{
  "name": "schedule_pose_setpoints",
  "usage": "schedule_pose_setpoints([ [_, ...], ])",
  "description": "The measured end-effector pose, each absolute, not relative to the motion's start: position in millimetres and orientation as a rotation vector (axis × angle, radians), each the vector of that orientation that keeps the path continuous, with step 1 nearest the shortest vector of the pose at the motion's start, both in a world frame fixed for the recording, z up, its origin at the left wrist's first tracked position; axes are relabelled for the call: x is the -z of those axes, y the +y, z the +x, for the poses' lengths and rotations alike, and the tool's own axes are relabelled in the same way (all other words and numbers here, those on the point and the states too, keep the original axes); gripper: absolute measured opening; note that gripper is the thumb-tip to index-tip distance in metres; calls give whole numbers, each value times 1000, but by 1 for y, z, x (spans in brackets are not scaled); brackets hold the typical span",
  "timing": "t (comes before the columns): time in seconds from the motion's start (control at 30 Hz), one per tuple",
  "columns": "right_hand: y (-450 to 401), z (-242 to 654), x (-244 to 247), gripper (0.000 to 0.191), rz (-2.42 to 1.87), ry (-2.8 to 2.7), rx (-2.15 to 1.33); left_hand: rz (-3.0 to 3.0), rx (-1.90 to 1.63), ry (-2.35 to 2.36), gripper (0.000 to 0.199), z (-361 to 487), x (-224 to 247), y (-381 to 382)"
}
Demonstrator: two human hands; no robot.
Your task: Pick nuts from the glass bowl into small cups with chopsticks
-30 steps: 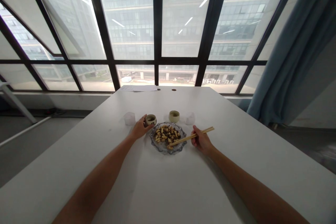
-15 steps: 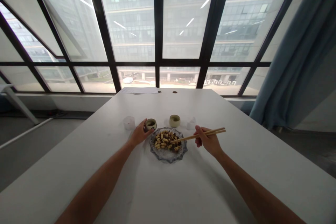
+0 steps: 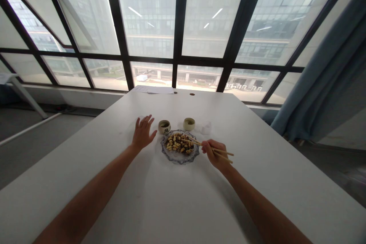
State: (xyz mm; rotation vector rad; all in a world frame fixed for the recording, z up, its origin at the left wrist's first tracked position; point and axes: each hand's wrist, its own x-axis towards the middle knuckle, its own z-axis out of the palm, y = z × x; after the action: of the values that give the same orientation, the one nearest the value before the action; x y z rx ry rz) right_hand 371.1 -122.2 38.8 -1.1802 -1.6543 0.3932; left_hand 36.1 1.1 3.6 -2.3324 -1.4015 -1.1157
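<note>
My right hand (image 3: 215, 153) grips a pair of wooden chopsticks (image 3: 222, 154), their tips over the nuts or seeds (image 3: 179, 143) heaped in a scalloped glass dish (image 3: 179, 159). Whether a piece is pinched between the tips I cannot tell. Left of the dish, my left hand (image 3: 143, 133) holds nothing, its fingers spread. Just right of its thumb stands a small teacup with a dark character on its side (image 3: 164, 127). A second, plain pale-green cup (image 3: 189, 124) stands behind the dish. A whitish, see-through object (image 3: 206, 127) sits right of that cup.
White paper sheets (image 3: 154, 90) lie at the far edge of the white table (image 3: 183, 202), near a round brown spot (image 3: 192, 94). Windows rise beyond the table, and a blue curtain (image 3: 320, 72) hangs at the right.
My left hand has let go of the character-marked cup and moved left, fingers spreading. My right hand has shifted slightly left, and the chopsticks are now angled differently and parted. The view has tilted.
</note>
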Motion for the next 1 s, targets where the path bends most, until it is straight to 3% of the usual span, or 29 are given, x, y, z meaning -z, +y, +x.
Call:
schedule_pose_setpoints([
  [0.17, -125, 368, -50, 53, -1186, -1689, -304, -2030, 1213, -1744, 80, 15, -2, 12],
  [0.37, -132, 378, -88, 57, -1185, -1708, -494, -1971, 1427, -1954, 102, 5, 19, 44],
  [0.63, -132, 370, -97, 54, -1264, -1945, -509, -1991, 1629, -2160, 93, 4, 29, 43],
  [1.0, -124, 383, -76, 53, -1307, -1707, -488, -2010, 1637, -2138, 87, 8, 28, 32],
])
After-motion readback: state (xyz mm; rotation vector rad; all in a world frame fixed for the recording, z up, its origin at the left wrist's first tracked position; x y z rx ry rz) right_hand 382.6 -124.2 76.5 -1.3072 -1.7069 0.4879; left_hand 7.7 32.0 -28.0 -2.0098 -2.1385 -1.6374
